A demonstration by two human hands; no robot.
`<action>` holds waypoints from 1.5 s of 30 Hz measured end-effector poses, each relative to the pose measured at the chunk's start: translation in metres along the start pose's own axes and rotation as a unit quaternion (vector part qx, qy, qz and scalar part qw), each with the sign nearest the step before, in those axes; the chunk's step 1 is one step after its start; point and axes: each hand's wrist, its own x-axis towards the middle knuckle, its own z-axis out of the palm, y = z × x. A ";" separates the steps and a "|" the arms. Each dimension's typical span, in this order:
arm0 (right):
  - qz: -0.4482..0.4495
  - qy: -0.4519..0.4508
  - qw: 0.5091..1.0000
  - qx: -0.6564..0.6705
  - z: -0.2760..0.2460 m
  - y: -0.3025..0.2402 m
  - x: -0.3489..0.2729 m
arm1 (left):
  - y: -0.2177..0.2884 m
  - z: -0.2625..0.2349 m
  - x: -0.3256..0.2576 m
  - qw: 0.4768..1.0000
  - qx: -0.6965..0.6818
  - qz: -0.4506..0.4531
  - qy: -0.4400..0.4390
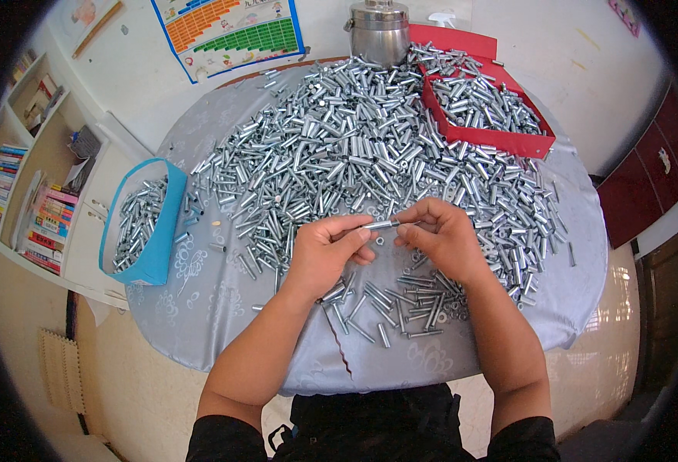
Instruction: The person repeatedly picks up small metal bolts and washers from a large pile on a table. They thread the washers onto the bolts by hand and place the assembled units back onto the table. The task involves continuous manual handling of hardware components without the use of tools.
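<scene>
Head view, frame centre: left hand (325, 250) and right hand (440, 235) fingers pinch one metal tube (381, 225) by its ends, raised above the worktop (223, 308) pile.

Colourful chart poster (227, 35) on back wall

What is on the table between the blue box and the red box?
In the head view, a big heap of silver metal tubes fills the stretch between the blue box and the red box.

red tray (535, 143), blue bag (162, 231), steel pot (379, 32), wall chart (231, 35), bookshelf (23, 192), grey tablecloth (208, 308)
</scene>
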 end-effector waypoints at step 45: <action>-0.104 0.019 0.869 -0.484 -0.034 0.005 0.000 | -0.003 -0.005 0.002 0.999 -0.043 0.007 0.000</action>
